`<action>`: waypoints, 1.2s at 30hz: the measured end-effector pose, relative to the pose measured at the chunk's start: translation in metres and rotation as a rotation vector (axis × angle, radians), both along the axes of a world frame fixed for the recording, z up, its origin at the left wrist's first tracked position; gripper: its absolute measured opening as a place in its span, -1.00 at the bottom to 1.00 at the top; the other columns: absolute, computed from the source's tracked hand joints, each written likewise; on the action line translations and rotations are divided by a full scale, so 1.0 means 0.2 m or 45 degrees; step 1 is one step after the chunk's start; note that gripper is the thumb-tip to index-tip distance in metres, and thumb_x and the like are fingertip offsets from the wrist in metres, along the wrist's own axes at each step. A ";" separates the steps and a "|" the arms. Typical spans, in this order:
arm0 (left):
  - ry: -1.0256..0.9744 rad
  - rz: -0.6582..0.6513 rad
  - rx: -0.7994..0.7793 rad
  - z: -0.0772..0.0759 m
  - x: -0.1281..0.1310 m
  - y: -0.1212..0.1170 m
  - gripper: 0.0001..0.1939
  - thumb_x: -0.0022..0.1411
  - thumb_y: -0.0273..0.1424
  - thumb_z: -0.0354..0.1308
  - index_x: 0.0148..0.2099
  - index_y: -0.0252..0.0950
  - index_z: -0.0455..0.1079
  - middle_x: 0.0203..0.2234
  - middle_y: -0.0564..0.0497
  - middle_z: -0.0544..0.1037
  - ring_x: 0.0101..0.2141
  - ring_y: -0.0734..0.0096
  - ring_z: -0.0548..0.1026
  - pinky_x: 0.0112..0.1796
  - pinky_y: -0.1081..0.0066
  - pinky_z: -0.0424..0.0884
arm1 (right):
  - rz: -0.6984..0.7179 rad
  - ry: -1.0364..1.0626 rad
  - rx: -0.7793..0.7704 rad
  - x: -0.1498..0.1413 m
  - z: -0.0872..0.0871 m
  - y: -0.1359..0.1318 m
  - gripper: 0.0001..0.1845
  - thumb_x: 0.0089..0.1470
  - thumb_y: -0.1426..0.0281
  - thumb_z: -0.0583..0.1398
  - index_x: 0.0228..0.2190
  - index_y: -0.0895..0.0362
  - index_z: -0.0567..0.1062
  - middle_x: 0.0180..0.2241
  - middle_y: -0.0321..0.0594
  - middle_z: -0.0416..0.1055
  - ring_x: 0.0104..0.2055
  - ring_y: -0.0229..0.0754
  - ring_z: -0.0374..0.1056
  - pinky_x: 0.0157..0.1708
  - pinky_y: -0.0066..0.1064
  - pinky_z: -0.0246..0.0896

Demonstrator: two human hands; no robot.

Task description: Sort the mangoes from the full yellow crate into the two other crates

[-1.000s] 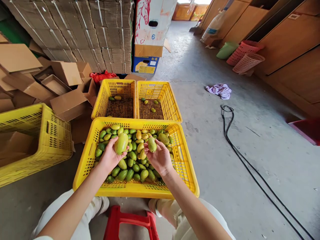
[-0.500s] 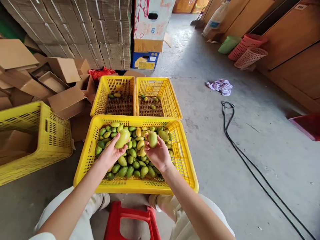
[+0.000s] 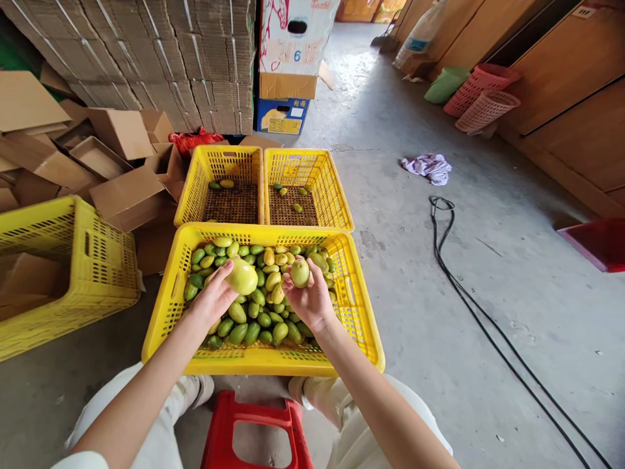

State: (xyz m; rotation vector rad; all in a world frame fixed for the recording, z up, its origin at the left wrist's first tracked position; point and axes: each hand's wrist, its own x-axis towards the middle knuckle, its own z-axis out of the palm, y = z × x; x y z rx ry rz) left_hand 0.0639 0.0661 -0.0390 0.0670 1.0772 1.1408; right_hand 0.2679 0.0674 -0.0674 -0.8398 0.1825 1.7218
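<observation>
My left hand [image 3: 217, 294] is closed around a large yellow-green mango [image 3: 243, 276], held over the crate. In my right hand [image 3: 311, 297] is a smaller green mango [image 3: 299, 273], its end facing me. Both hands are above a wide yellow crate [image 3: 263, 363] that holds many green and yellow mangoes [image 3: 237, 312]. Behind it stand two yellow crates side by side: the left crate [image 3: 180, 202] has a couple of mangoes inside, the right crate [image 3: 336, 189] several small ones.
A red plastic stool [image 3: 258, 413] is between my legs. To the left are another yellow crate [image 3: 105, 273] and a heap of open cardboard boxes [image 3: 122, 133]. A black cable [image 3: 454, 280] and a crumpled cloth [image 3: 428, 168] lie on the floor to the right.
Both mangoes have been turned in my hands; the right one now shows its end. The left one has tilted and shifted slightly right. The camera view has moved a little.
</observation>
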 end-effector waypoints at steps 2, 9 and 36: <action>-0.017 0.030 0.012 -0.02 -0.01 0.00 -0.70 0.26 -0.40 0.55 0.00 -0.30 0.62 -0.12 -0.17 0.74 -0.02 0.11 0.70 -0.04 0.36 0.66 | -0.015 0.001 0.020 0.00 -0.02 0.00 -0.78 0.16 0.39 0.48 -0.17 0.04 0.60 -0.36 -0.38 0.58 -0.41 -0.30 0.49 -0.40 -0.54 0.50; -0.154 0.034 -0.100 0.02 -0.01 0.01 -0.79 0.49 -0.23 0.32 0.00 -0.28 0.55 -0.19 -0.09 0.71 -0.39 0.41 0.56 -0.40 0.47 0.53 | -0.045 -0.016 -0.060 -0.01 -0.05 0.01 -0.77 0.13 0.51 0.43 -0.20 0.05 0.57 -0.25 -0.26 0.68 -0.23 -0.24 0.65 -0.13 -0.49 0.64; -0.141 -0.168 0.052 -0.03 -0.02 -0.04 -0.59 0.26 -0.46 0.50 0.12 -0.26 0.57 -0.15 -0.11 0.74 -0.16 0.22 0.70 -0.11 0.32 0.64 | 0.087 0.090 -0.228 0.01 -0.01 -0.01 -0.84 0.20 0.49 0.36 -0.23 0.05 0.50 -0.36 -0.26 0.58 -0.35 -0.21 0.63 -0.47 -0.55 0.60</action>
